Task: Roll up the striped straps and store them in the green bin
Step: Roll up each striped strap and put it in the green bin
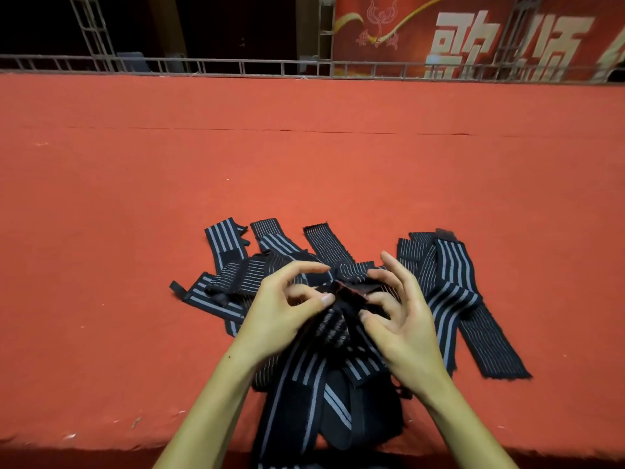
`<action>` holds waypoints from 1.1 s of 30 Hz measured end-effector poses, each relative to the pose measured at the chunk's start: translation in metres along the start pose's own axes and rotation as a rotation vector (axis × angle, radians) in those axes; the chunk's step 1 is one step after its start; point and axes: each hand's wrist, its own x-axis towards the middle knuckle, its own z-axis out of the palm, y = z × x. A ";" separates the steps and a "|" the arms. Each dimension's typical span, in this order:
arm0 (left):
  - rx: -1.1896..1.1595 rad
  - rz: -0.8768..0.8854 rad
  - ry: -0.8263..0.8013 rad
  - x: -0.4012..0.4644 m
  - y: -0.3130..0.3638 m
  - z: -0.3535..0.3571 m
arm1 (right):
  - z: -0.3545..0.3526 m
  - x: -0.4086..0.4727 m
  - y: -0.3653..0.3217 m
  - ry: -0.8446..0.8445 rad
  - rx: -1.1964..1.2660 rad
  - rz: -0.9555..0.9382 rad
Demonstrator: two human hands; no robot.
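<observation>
Several black straps with grey stripes lie in a loose pile (449, 292) on the red cloth surface (304, 164). Between my hands is the folded end of one striped strap (341, 309); the rest of it hangs down over the front edge. My left hand (280, 309) pinches that end with thumb and curled fingers. My right hand (402, 319) pinches the same end from the right, its index finger raised. No green bin is in view.
More strap ends spread out to the left (223, 245) and right of my hands. A metal truss rail (236, 67) runs along the far edge of the red surface, with a red banner (473, 35) behind it. The front edge drops off near my forearms.
</observation>
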 end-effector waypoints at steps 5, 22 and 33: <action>0.018 0.031 -0.061 0.006 -0.003 0.001 | -0.013 -0.001 -0.001 -0.015 -0.002 0.035; 0.002 0.085 0.011 -0.008 0.001 -0.015 | -0.025 0.037 0.009 -0.211 -0.890 -0.124; -0.104 0.095 0.125 -0.025 0.012 -0.042 | -0.064 0.059 0.016 0.098 -1.075 0.009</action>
